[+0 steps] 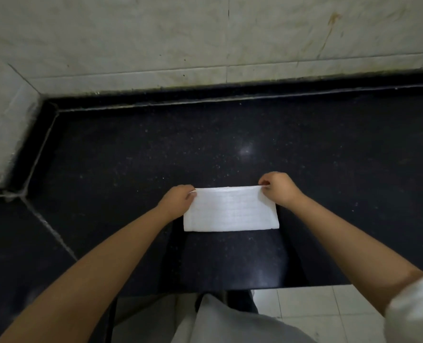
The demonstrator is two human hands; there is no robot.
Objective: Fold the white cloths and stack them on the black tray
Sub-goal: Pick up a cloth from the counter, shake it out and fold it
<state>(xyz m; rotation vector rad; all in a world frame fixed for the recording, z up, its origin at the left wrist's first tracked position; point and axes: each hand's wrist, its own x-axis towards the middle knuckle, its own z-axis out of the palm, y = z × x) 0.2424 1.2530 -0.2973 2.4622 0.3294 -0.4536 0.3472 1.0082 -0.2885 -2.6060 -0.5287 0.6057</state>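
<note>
A white cloth [231,210] lies folded on the black bench [329,154], its far corners pinched by the left hand [178,200] and right hand [278,188], apparently squaring the edges; no tray visible.

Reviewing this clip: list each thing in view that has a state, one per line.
white cloth: folded into a rectangle, lying flat on the black counter.
left hand: pinches the cloth's far left corner.
right hand: pinches the cloth's far right corner.
black tray: not identifiable in this view.
</note>
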